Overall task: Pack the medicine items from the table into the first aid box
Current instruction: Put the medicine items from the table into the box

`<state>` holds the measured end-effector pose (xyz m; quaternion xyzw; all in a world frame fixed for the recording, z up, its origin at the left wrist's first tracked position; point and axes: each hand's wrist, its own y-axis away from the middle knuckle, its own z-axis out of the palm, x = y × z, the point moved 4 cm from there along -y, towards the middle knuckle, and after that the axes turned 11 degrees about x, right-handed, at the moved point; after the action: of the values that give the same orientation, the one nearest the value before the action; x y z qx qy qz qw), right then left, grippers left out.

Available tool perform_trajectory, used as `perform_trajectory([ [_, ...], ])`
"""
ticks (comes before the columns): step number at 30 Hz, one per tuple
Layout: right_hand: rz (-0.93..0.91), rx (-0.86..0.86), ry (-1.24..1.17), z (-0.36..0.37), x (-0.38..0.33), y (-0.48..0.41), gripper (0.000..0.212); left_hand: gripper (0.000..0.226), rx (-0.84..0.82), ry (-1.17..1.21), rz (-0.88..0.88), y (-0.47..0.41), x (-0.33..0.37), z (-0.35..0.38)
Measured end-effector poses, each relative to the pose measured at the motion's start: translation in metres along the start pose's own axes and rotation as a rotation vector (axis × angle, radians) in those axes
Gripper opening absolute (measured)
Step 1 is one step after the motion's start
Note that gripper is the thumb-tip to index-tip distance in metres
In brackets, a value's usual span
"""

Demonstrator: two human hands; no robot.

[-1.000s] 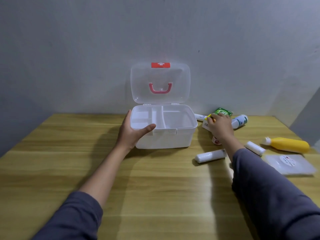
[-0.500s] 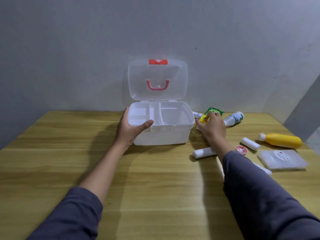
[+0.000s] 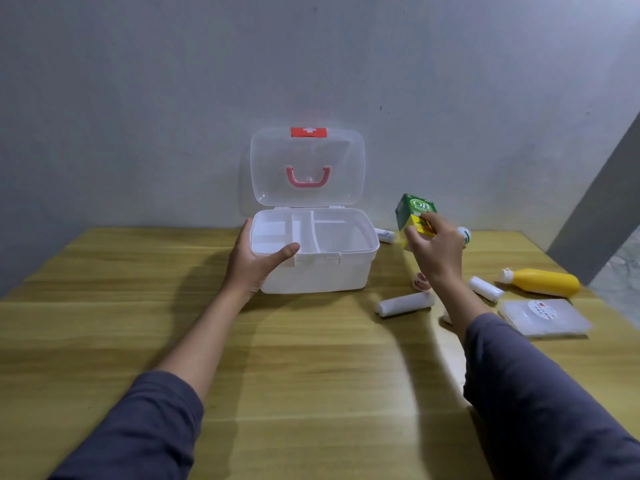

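Box: the white first aid box (image 3: 313,268) stood open at the far middle of the desk (image 3: 311,358), lid upright.
Left hand (image 3: 254,263): gripped the box's near left corner, thumb on the rim.
Right hand (image 3: 436,251): held the green-and-yellow carton (image 3: 414,216) raised just right of the box.
Desk, right: white roll (image 3: 403,304), yellow bottle (image 3: 543,281), flat packet (image 3: 543,315).

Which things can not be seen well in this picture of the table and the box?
Head view only:
- small round tin: partly behind the right hand's wrist.
- white bottle: mostly hidden by the same hand.
- green and yellow carton: small print too small to read; fingers cover its lower corner.
- flat clear pack: label blurred.
- first aid box: left wall hidden by left hand.
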<state>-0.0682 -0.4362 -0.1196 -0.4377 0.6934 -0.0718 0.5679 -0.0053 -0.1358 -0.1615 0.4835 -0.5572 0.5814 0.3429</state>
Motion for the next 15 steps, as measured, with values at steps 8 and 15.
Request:
perform_trajectory([
  [8, -0.207, -0.114, -0.308, -0.027, -0.039, 0.007, 0.055, 0.091, -0.02, 0.003, -0.003, 0.0, 0.006, 0.001],
  [15, -0.359, -0.354, -0.253, 0.0, -0.056, 0.023, 0.042, 0.088, -0.026, -0.004, -0.006, 0.002, 0.009, 0.001],
])
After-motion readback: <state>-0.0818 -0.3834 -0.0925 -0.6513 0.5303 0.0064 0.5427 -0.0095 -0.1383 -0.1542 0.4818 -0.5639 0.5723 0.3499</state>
